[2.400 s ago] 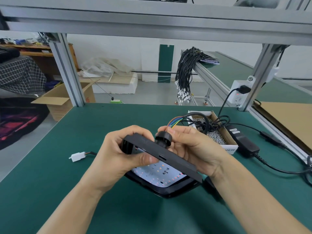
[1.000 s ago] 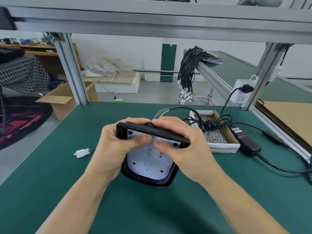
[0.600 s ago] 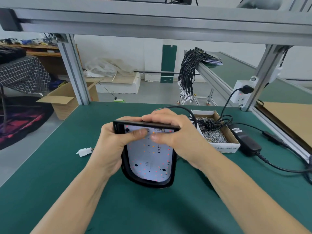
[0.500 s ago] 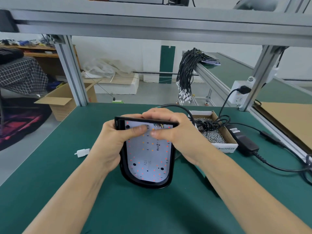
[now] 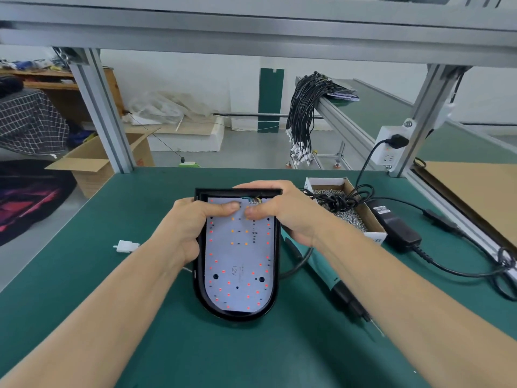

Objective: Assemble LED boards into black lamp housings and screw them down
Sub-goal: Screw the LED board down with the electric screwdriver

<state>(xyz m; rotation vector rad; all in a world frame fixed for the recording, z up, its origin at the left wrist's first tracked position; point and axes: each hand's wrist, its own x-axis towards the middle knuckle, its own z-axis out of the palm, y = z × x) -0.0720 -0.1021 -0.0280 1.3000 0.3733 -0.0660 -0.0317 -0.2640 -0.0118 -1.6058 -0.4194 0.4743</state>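
Green matting, smooth and faintly napped, covers the bench (image 5: pixel 84 317) under a frame of ribbed aluminium posts (image 5: pixel 100 110). Far left, off the bench, a brown cardboard box (image 5: pixel 92 166) stands open on the floor. On the mat a small white plastic plug (image 5: pixel 126 245) lies left of the work. The left hand (image 5: pixel 184 231) grips the housing's left wall, fingers curled round the rim and hidden beneath, thumb (image 5: pixel 223 207) laid flat on the board near its top edge. The housing (image 5: pixel 200 292) is glossy black, straight-sided with a square far end and a rounded near end, lying flat mid-bench, open face up. Seated inside it, the LED board (image 5: pixel 239 264) is matt white, the same arch shape, dotted with red and orange diodes, two dark holes and a printed "12V". Coloured wires (image 5: pixel 253 200) meet its top edge. The right hand (image 5: pixel 291 217) mirrors the left: fingers hooked over the far right corner, thumb pressing the board beside the other thumb. Right of it a teal-and-black screwdriver (image 5: pixel 333 278) lies on the mat, partly under the forearm. Beyond, a shallow card tray (image 5: pixel 372 222) holds silvery screws (image 5: pixel 347 217) and a knotted black cable (image 5: pixel 340 201). A black adapter (image 5: pixel 397 228) sits just right, its cord running to a white socket (image 5: pixel 387 149).
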